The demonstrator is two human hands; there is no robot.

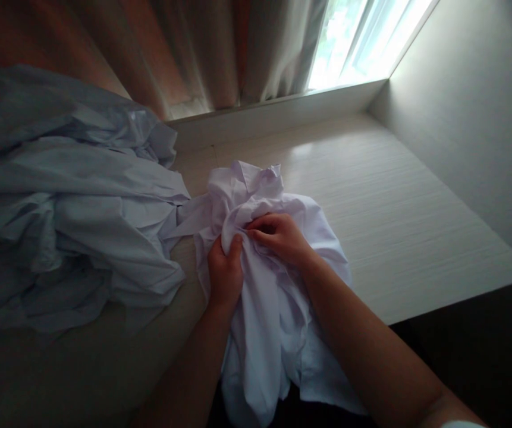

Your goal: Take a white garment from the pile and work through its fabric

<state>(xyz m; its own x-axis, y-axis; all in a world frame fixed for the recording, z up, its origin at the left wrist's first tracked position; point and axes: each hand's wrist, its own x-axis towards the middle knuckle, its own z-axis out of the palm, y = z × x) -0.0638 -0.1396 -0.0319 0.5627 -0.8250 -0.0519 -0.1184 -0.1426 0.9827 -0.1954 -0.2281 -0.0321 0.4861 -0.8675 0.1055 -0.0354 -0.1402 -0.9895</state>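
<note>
A crumpled white shirt [260, 321] lies in front of me, its collar end towards the window and its lower part hanging over the near edge. My left hand [226, 270] is closed on a fold of the cloth, the thumb pressed on top. Close beside it, my right hand [278, 238] pinches the same shirt between thumb and fingers. The exact bit of cloth under the right fingertips is too small to make out.
A large heap of white garments [104, 208] sits to the left, touching the shirt's side. The pale wood-grain ledge [407, 226] runs to a grey wall [474, 101] on the right. Behind are a brown curtain [211, 53] and a bright window [363, 41].
</note>
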